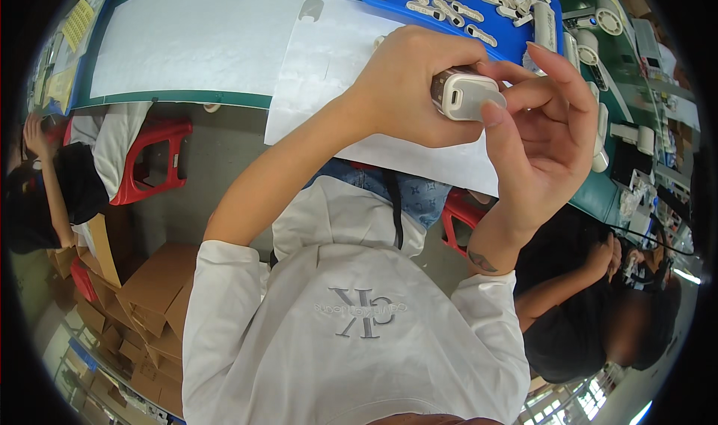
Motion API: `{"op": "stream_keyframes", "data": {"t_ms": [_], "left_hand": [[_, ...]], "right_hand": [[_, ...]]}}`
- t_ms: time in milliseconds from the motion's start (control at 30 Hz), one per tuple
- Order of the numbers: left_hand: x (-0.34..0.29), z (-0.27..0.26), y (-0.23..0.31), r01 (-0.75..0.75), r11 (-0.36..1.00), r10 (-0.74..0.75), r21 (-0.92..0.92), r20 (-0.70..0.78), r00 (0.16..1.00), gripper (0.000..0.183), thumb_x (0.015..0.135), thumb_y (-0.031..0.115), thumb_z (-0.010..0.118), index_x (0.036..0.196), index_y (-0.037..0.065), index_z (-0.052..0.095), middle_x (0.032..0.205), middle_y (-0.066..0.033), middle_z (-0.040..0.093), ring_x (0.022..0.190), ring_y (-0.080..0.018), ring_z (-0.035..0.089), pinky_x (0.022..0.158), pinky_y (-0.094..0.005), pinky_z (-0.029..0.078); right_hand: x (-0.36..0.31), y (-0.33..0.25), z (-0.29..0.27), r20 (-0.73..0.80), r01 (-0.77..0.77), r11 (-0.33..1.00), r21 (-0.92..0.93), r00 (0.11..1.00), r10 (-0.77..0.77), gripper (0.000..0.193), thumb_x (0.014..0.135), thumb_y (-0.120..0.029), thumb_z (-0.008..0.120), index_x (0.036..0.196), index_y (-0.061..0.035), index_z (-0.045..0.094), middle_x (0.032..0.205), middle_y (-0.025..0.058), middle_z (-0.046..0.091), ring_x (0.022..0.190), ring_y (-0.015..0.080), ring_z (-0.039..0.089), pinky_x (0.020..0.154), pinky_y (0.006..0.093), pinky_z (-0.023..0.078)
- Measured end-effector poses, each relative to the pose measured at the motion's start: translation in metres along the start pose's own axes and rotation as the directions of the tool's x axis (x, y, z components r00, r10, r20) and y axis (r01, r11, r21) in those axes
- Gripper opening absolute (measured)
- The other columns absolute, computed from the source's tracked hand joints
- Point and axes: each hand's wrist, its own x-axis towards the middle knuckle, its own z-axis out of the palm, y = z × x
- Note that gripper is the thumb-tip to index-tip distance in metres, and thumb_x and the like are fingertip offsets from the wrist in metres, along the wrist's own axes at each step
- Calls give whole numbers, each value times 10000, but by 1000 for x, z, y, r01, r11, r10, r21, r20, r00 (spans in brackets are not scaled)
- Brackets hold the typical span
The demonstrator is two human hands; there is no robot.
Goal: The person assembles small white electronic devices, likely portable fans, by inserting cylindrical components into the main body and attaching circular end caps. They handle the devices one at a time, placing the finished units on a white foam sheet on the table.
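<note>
My left hand [411, 81] is closed around a small handheld device with a pale cream end face [455, 97] and a darker brownish body. A narrow slot shows in that end, which points toward me. Over part of the end lies a grey, slightly see-through rounded piece [480, 102], pinched at its edge by the thumb and fingers of my right hand [550, 137]. Two fingers of the right hand stick up, apart from the device. The rest of the device is hidden inside my left hand.
Beyond my hands, a blue tray [514, 45] holds several cream-coloured strip-like parts [449, 12]. White sheets [307, 77] cover the green table. White handheld fans [608, 21] stand to the right. Co-workers sit at both sides, one with a hand [602, 258] near. Cardboard boxes [153, 279] and a red stool [161, 167] are left.
</note>
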Motion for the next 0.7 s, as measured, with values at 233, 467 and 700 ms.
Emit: {"op": "stream_keyframes", "data": {"t_ms": [233, 467, 700], "left_hand": [[0, 0, -1, 11, 1000, -11, 1, 4, 1000, 277, 566, 196, 789, 768, 104, 623, 657, -51, 625, 569, -243, 611, 517, -316, 469], [0, 0, -1, 11, 1000, -11, -16, 0, 1000, 284, 554, 192, 789, 769, 107, 624, 664, -45, 635, 576, -239, 621, 523, -318, 479], [0, 0, -1, 2, 999, -2, -34, -2, 1000, 279, 555, 194, 789, 763, 111, 623, 659, -41, 635, 575, -235, 622, 528, -313, 482]], "right_hand": [[-1, -2, 2, -19, -14, 1000, 3, 1000, 14, 511, 778, 78, 693, 1253, 67, 504, 809, 85, 622, 960, 274, 667, 813, 292, 516], [-1, -3, 3, -38, -16, 1000, 21, 999, 17, 475, 774, 82, 685, 1217, 59, 516, 807, 88, 625, 966, 292, 666, 815, 313, 517], [-5, -5, 6, -84, 5, 994, 105, 996, 4, 463, 774, 97, 664, 1204, 42, 503, 815, 117, 641, 993, 338, 660, 859, 390, 521]]}}
